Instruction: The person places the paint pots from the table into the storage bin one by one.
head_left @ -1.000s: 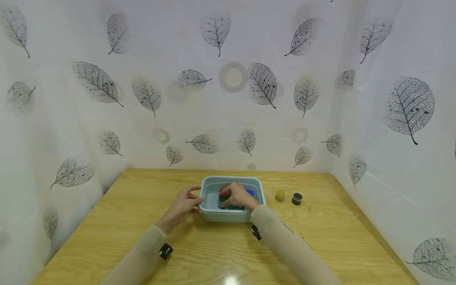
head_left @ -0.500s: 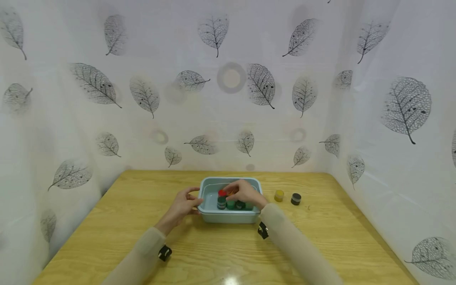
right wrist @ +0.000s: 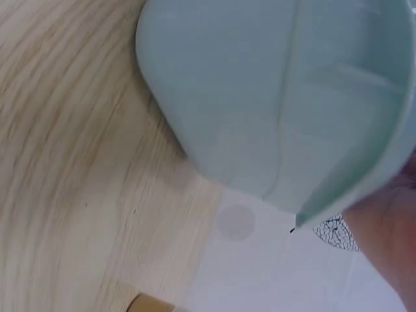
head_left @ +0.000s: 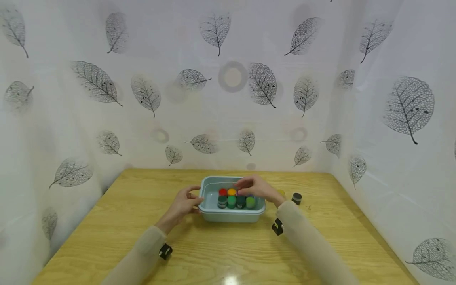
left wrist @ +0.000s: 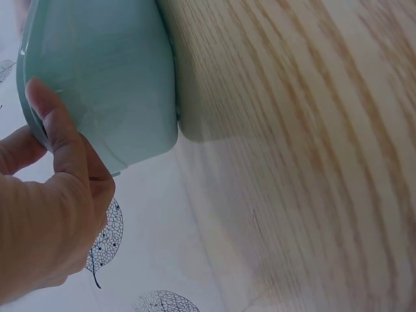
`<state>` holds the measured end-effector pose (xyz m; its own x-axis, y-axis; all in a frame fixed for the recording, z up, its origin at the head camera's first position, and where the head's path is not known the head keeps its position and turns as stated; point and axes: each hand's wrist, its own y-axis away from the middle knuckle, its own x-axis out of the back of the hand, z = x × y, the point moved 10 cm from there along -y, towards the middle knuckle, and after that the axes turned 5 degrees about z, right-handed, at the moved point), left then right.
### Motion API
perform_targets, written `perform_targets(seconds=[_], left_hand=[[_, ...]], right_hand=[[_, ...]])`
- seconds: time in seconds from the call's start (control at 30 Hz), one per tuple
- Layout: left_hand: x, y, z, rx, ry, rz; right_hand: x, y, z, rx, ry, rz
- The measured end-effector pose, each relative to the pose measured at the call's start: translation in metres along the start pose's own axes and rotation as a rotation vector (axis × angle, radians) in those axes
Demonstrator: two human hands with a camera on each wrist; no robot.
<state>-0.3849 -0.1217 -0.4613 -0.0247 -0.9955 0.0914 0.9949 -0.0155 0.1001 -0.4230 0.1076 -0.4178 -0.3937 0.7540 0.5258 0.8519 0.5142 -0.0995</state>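
Note:
A light blue plastic bin sits on the table with several small paint jars inside. Its left rim is pinched by my left hand; the left wrist view shows that hand at the bin's edge, with fingers against the outer wall. Over the bin's right half hovers my right hand, fingers fairly straight, nothing visible held. Below and left of it stand a red-lidded jar, an orange one, a green one and a light green one. The right hand partly hides the back right jars.
To the bin's right, a black-lidded jar stands on the wooden table. A yellow jar is mostly hidden behind the right wrist. A leaf-patterned curtain surrounds the table's back and sides.
My right hand has risen from among the jars and moved right, uncovering the red, orange and green ones. The left hand keeps its place on the rim.

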Motion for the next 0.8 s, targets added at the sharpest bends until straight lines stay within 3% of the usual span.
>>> perform_targets(seconds=[0.4, 0.63, 0.8], left_hand=[[-0.001, 0.001, 0.001, 0.01, -0.011, -0.003], [-0.001, 0.001, 0.002, 0.001, -0.012, 0.002], [0.0, 0.001, 0.001, 0.0, -0.013, -0.003]], right_hand=[[0.041, 0.018, 0.018, -0.064, -0.059, 0.114], [0.059, 0.027, 0.031, -0.057, -0.066, 0.12], [0.069, 0.036, 0.043, -0.108, -0.014, 0.122]])
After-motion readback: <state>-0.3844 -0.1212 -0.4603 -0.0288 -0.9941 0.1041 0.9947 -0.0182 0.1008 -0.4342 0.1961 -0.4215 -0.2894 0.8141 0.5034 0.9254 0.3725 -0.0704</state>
